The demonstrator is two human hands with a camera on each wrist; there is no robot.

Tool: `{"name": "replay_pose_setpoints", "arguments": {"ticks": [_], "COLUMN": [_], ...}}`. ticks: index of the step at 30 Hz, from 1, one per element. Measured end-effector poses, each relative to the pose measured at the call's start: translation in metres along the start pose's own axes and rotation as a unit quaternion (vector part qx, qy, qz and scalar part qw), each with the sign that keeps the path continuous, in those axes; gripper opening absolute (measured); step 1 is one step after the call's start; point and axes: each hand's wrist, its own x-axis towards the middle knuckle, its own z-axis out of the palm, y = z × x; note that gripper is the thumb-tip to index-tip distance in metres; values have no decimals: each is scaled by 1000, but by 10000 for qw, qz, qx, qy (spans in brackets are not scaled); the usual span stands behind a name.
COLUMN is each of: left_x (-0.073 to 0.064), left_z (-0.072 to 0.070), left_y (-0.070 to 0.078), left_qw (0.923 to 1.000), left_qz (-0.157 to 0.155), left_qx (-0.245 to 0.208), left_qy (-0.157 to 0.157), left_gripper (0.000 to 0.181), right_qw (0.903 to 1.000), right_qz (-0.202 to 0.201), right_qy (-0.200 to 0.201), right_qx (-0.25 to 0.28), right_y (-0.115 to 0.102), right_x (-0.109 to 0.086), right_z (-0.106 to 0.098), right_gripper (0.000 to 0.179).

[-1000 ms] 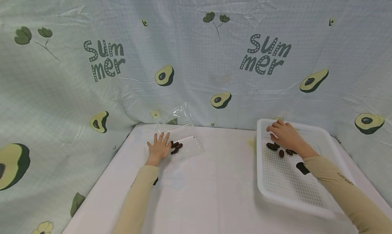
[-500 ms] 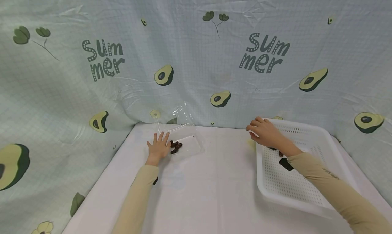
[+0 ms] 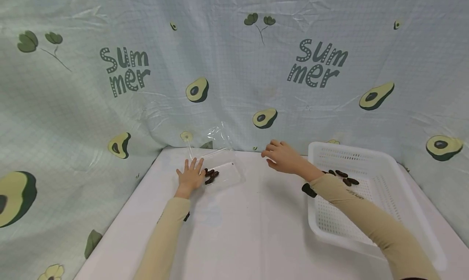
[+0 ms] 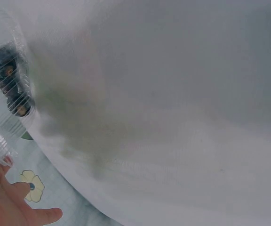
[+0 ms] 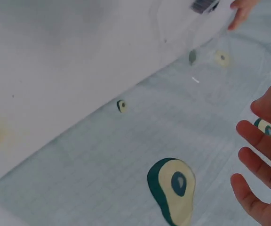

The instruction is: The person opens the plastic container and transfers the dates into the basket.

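Observation:
My left hand (image 3: 190, 178) lies with fingers spread at the left side of a clear plastic container (image 3: 230, 175), whose lid stands raised behind. Inside the container are several dark brown dates (image 3: 210, 176), bunched beside my thumb. The left wrist view shows these dates (image 4: 11, 82) through ribbed plastic, with my left hand (image 4: 6, 197) at its edge. My right hand (image 3: 283, 158) hangs above the table between container and basket, its fingers loosely bent. In the right wrist view, nothing shows between the parted fingers of my right hand (image 5: 267, 155).
On the right stands a white perforated plastic basket (image 3: 311, 221) with several dates (image 3: 342, 173) near its far left part; my right forearm crosses over it. A light cloth covers the table (image 3: 234, 239). Behind hangs an avocado-print sheet (image 3: 227, 68).
My right hand has moved left, from inside the basket past its rim to above the table. More dates in the basket are uncovered. My left hand has stayed at the container.

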Motion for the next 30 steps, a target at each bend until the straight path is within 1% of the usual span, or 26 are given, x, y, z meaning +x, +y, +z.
{"name": "replay_pose_setpoints", "arguments": {"ticks": [4,8,12,16,20,24,27,30], "left_x": [1,1,2,2,2,3,4,4], "left_z": [0,1,1,2,3,4,3,4], "left_y": [-2,-3,-3,-2,0,1,-1,-1], "left_qw": [10000,10000,10000,10000,9999,9999,9998,9998], "left_qz": [-36,-44,-45,-71,-116,-146,-170,-177], "left_qx": [10,19,9,2,11,42,79,109], "left_qy": [-27,-11,-3,-52,-29,29,48,40], "left_gripper": [51,51,51,50,50,50,50,50], "right_qw": [9998,9992,9976,9956,9944,9936,9926,9910], "right_qz": [-80,-136,-188,-245,-182,-167,-231,-222], "right_qy": [-190,-377,-649,-869,-1033,-1118,-1190,-1319], "right_qx": [51,40,165,255,156,4,-107,-109], "right_y": [-11,-26,-42,-57,-69,-76,-79,-80], "right_x": [24,47,68,85,99,108,114,117], "right_z": [6,18,39,63,83,102,114,123], "right_gripper": [12,12,12,16,22,26,28,28]}}
